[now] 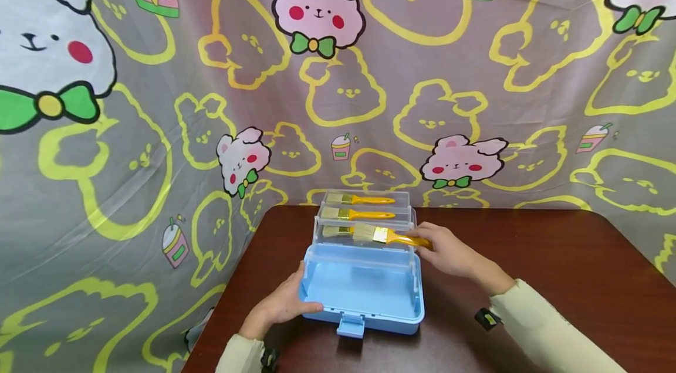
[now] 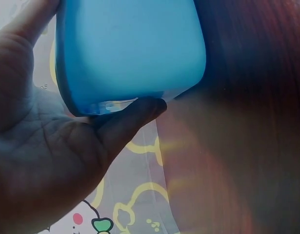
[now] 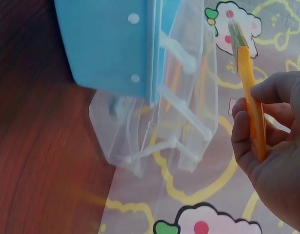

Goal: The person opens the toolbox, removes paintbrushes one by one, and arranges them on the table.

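A light blue storage box [image 1: 364, 288] stands unfolded on the table, its clear stepped trays [image 1: 321, 239] raised at the back. My left hand [image 1: 285, 302] grips the box at its left side, the thumb over the front rim. In my right hand [image 1: 446, 247] is a paintbrush [image 1: 388, 235] with a yellow handle and pale bristles; it is held by the handle over the lowest tray, bristles to the left. Behind it, another paintbrush [image 1: 335, 231] lies partly hidden in that tray. Two more paintbrushes, an upper one [image 1: 369, 200] and a middle one [image 1: 364, 214], lie in the higher trays.
The box's bottom compartment shows bare blue plastic, and its front latch [image 1: 351, 326] hangs down. Under it is a dark red-brown wooden table [image 1: 554, 279]. A grey cloth [image 1: 338, 144] with cartoon prints hangs behind the table and along the left side.
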`<state>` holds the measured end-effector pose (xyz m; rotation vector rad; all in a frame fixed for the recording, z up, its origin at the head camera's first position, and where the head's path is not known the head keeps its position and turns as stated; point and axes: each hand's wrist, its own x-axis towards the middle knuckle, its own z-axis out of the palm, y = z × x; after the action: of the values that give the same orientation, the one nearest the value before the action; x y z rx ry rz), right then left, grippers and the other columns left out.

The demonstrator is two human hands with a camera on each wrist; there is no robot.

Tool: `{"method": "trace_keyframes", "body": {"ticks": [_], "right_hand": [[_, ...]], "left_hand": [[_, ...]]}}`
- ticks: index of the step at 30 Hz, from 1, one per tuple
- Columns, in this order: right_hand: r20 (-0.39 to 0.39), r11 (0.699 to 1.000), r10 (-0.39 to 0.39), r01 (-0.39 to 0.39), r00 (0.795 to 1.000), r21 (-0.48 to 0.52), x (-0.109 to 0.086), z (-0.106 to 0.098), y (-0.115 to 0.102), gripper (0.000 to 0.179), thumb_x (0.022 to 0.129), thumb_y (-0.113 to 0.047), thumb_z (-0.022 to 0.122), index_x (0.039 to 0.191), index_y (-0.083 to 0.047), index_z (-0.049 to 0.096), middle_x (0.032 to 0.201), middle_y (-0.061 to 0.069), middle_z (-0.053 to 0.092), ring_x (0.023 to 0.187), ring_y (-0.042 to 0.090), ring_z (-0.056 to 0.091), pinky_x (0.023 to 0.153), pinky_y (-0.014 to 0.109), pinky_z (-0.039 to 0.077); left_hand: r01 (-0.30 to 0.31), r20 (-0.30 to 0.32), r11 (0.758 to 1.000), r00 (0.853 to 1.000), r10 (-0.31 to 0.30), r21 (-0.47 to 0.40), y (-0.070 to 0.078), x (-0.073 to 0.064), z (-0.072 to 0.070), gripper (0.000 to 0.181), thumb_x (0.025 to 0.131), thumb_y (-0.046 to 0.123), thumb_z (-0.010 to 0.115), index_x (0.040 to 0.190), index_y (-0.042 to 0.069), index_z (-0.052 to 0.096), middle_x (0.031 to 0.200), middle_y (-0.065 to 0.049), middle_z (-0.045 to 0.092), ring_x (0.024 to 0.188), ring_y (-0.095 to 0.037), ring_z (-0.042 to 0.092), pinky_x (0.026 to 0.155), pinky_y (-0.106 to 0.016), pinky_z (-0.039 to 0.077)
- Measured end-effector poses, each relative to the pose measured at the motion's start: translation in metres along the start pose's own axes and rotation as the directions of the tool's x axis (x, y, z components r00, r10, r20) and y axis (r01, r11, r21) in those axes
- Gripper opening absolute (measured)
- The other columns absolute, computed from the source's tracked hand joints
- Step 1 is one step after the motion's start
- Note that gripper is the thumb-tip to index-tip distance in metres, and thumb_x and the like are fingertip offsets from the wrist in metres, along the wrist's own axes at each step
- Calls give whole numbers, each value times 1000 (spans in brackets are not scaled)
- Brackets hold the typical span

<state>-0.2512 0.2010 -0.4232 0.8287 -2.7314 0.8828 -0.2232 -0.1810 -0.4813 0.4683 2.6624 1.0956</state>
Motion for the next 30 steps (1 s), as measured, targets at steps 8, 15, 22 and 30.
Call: {"method": "trace_keyframes", "body": {"ticks": [8,15,22,30], "right_hand": [[-62,1000,-4,4,998,0,-9,-12,11,31,86,-4,65,118,-7,65,104,-2,59,84,16,52,68,26,50],[-120,999,34,-38,992,-26,-21,-22,25,32,84,-1,66,116,-3,64,101,1,59,84,18,53,73,33,51],[-160,995,90,-96,983,-31,-35,-31,44,34,84,2,64,118,0,62,104,6,60,85,22,52,74,38,50],[-208,992,91,-107,974,-69,-49,-42,64,34,82,6,64,116,3,62,102,9,61,83,22,53,70,38,48]], "left_hand": [[25,-3,1000,1000,-25,4,0,-2,2,117,74,39,80,148,-6,2,150,-28,18,130,-40,31,103,-59,26],[29,-7,1000,1000,-29,6,0,-2,1,116,74,39,80,148,-6,3,151,-28,17,131,-39,30,103,-58,26],[14,-13,1000,1000,-14,4,-2,0,1,116,74,39,80,149,-4,3,151,-26,17,130,-39,32,103,-59,26],[37,-13,999,999,-37,14,0,-1,3,117,73,39,80,149,-6,3,151,-27,18,131,-39,31,103,-58,26]]}}
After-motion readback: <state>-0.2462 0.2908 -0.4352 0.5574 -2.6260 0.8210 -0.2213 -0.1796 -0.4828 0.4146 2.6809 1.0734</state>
